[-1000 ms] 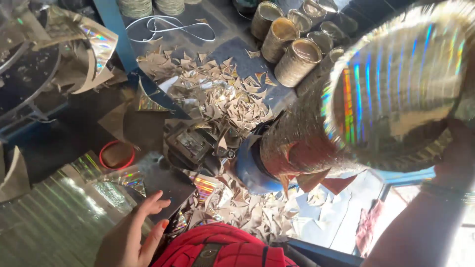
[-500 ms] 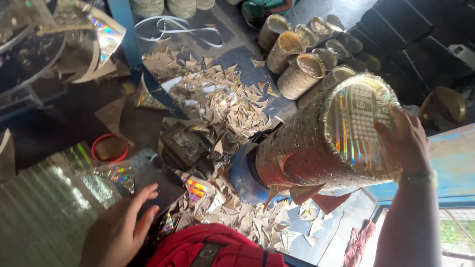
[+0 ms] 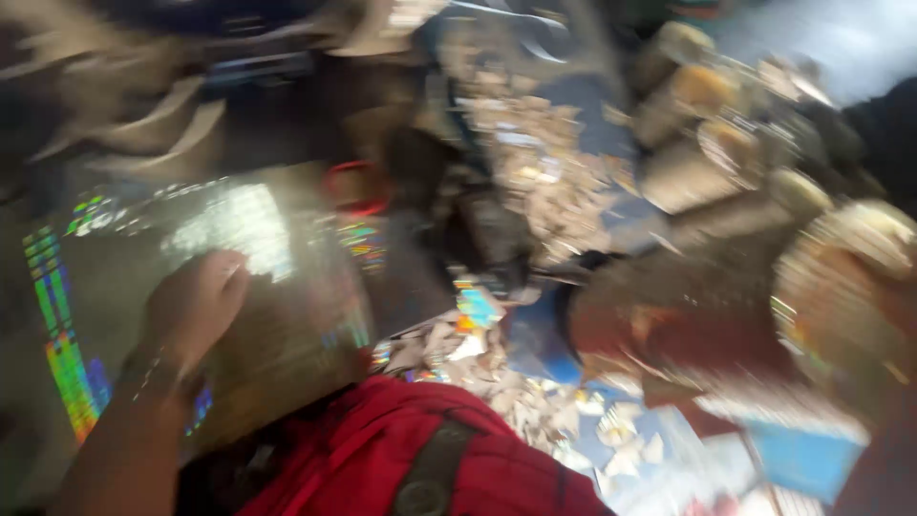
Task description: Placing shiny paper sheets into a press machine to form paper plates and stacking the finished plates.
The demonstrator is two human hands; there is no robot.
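Note:
The view is heavily motion-blurred. My left hand lies on a large shiny holographic foil sheet at the left, palm down, gripping nothing. At the right, a thick roll of gold holographic foil lies tilted, its lower end against a blue object. My right hand shows only as a brown smear over the roll's wide end; the fingers cannot be made out. A red bag with a dark strap sits at the bottom, close to me.
Many small foil offcuts litter the blue floor in the middle. Several upright foil rolls stand at the upper right. A small red ring lies by the sheet's far edge, next to a dark blurred object.
My left hand moved up and left from beside the red bag onto the holographic sheet. The camera swung sharply, and the roll's wide end now sits further right.

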